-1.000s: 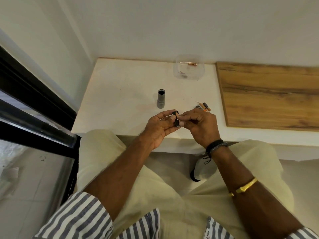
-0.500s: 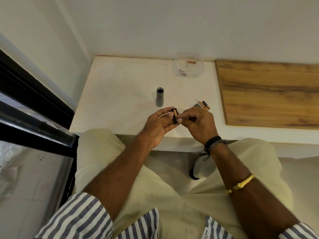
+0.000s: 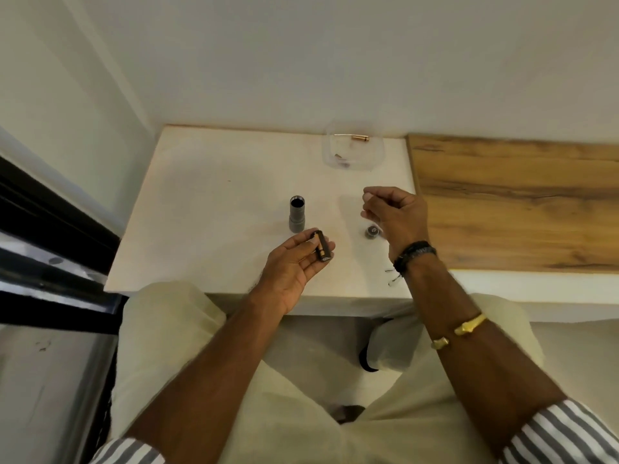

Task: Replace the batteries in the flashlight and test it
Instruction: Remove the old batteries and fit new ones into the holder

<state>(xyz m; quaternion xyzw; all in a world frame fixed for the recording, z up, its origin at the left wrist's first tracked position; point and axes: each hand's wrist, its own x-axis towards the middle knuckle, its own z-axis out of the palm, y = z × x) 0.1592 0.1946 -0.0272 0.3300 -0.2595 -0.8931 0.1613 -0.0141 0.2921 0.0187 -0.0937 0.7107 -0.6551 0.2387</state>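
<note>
The grey flashlight body [image 3: 296,214] stands upright on the white table [image 3: 207,195], its open end facing up. Just in front of it, my left hand [image 3: 294,266] holds a black battery holder [image 3: 321,251] with a gold-banded battery showing, pinched between thumb and fingers. My right hand [image 3: 397,212] hovers over the table to the right, fingers curled, and nothing shows in it. The round dark tail cap [image 3: 372,231] lies on the table beside that wrist. The loose batteries seen earlier are hidden behind my right hand.
A clear plastic container [image 3: 353,162] with a copper-coloured piece sits at the back of the table near the wall. A wooden board [image 3: 509,202] adjoins the table on the right. A dark window frame [image 3: 50,229] runs along the left.
My hands have come apart. The right hand left the battery holder and rose to the right over the table. The left hand still holds the holder, now tilted so a battery shows.
</note>
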